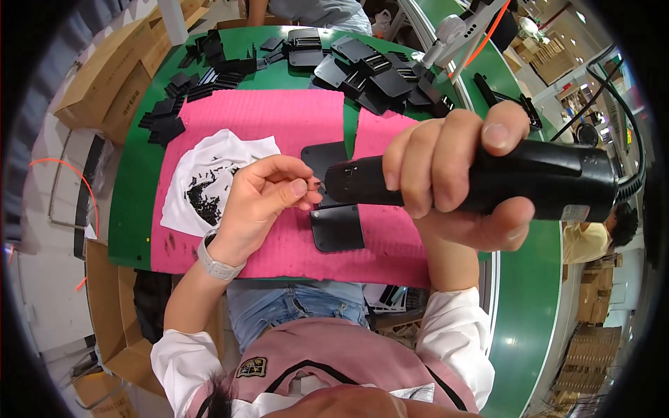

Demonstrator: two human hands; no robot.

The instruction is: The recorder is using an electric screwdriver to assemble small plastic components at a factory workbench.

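My right hand (456, 171) is wrapped round a black electric screwdriver (557, 180), held level above the table with its nose pointing left and a cable at its rear. Close to that nose, the thumb and fingers of my left hand (268, 191) pinch a tiny dark piece that looks like a screw. Beneath them are a black plate (338, 228) with rounded corners and another black plate (323, 155), partly covered by the tool. Left of my left hand, a heap of small black screws (203, 202) rests on a crumpled white cloth (182, 167).
A pink ribbed mat (279, 115) covers part of the green table (131, 216). Several black plates and brackets (390, 78) are piled along the far edge. A small white fan (449, 31) stands at the far right. Cardboard boxes (115, 83) are at the left.
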